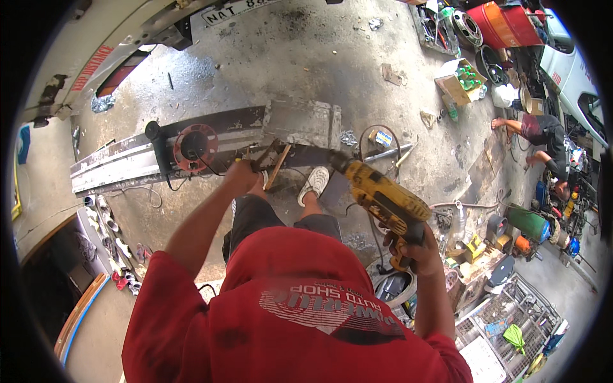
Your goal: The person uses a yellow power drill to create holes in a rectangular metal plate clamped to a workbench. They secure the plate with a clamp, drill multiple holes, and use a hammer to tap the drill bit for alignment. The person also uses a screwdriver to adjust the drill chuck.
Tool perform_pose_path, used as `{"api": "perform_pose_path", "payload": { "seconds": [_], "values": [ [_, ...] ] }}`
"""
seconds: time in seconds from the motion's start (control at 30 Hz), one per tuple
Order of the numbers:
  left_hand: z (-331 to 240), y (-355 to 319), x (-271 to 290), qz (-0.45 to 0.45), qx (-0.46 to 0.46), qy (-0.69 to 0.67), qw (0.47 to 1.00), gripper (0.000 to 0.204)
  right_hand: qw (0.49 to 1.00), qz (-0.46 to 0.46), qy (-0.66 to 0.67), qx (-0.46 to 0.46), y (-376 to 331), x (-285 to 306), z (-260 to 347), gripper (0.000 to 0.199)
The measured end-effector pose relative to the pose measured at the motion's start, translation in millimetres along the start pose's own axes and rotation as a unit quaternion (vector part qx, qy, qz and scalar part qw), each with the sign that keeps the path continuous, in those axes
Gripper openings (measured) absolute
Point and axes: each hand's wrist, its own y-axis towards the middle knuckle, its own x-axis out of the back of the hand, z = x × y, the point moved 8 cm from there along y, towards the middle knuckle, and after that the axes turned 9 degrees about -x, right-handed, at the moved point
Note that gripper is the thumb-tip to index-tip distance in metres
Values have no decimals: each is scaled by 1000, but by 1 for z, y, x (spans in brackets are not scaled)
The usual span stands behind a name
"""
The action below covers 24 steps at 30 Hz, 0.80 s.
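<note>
Drill in right hand, chuck tip unclear

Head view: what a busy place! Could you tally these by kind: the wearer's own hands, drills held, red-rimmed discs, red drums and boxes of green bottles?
Own hands: 2 (left hand, right hand)
Held drill: 1
Red-rimmed disc: 1
Red drum: 1
Box of green bottles: 1
Total: 6
</note>
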Motion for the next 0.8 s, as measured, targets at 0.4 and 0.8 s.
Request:
{"api": "perform_pose_path", "payload": {
  "seconds": [0.4,0.8],
  "values": [
    [90,70,-140,11,208,-166,964,41,989,-66,133,2,-14,6,-29,95],
    [103,76,-136,138,142,67,978,47,999,-35,3,2,6,-30,-21,88]
  ]
}}
